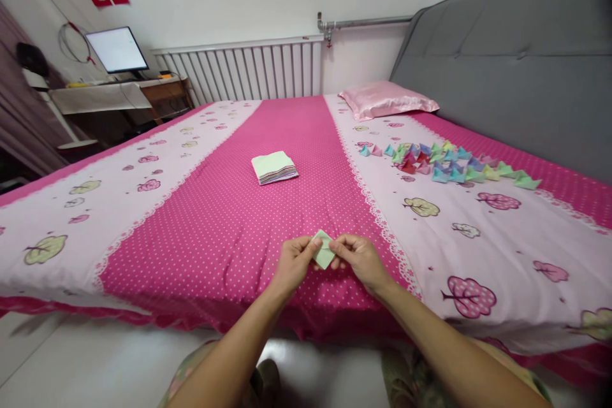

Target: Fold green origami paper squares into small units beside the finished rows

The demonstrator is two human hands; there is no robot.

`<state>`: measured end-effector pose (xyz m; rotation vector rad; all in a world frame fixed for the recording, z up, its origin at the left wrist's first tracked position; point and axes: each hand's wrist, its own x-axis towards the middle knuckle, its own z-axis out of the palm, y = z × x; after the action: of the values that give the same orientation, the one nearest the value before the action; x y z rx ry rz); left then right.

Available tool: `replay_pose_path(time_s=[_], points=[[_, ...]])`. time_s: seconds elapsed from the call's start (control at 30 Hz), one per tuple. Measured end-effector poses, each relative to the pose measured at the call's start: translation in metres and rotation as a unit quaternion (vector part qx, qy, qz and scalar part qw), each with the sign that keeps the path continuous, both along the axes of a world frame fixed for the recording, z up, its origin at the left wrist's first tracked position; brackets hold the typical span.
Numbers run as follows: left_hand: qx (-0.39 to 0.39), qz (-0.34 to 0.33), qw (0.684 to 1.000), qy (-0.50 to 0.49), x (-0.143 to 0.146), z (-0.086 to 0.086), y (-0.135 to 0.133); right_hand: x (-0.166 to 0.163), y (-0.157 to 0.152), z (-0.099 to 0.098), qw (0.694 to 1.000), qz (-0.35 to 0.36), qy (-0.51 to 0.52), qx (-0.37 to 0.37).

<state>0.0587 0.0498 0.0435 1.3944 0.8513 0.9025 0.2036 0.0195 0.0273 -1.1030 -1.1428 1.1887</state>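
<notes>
Between my two hands is a small folded piece of pale green paper [324,256], diamond-shaped with a crease across its middle. My left hand [297,258] pinches its left corner, thumb on top. On the opposite corner, my right hand [358,256] is closed with its thumb over the paper and fingers underneath. Both hands are just above the near edge of the bed. Farther off lies a stack of square paper sheets [274,167], pale green on top. To the right, several folded paper boats [442,172] in many colours stand grouped together.
The bed [229,204] has a pink dotted and tree-patterned cover. A pink pillow [385,100] lies by the grey headboard [507,57]. Behind the bed is a radiator [243,73]. A monitor [117,51] stands on a desk [105,97] at the left.
</notes>
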Motion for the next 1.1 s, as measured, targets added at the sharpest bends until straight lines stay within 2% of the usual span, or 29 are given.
replay_pose_path(time_s=[0.27,0.5,0.7,0.87,0.93,1.0,1.1], points=[[-0.015,0.019,1.000,-0.014,0.0017,0.0038,-0.0027,-0.0013,0.0012,0.0005,0.999,0.004,0.032,0.004],[-0.020,0.005,1.000,-0.006,0.0015,0.0035,-0.0034,-0.0007,-0.0003,0.0007,1.000,-0.001,0.028,-0.002],[0.007,0.010,1.000,0.009,0.0033,0.0005,-0.0011,-0.0048,-0.0025,-0.0014,0.996,0.005,0.092,0.000],[0.061,-0.017,0.997,0.038,0.0030,-0.0004,-0.0031,-0.0076,-0.0023,-0.0013,0.993,-0.047,0.105,0.006],[0.096,0.002,0.993,0.064,0.0022,0.0009,-0.0047,-0.0068,-0.0021,-0.0007,0.993,-0.072,0.095,0.010],[0.123,0.047,0.987,0.092,0.0012,0.0025,-0.0059,-0.0054,-0.0017,-0.0010,0.991,-0.102,0.080,0.016],[0.137,0.098,0.978,0.121,-0.0006,0.0036,-0.0069,-0.0026,-0.0006,-0.0032,0.989,-0.141,0.036,0.037]])
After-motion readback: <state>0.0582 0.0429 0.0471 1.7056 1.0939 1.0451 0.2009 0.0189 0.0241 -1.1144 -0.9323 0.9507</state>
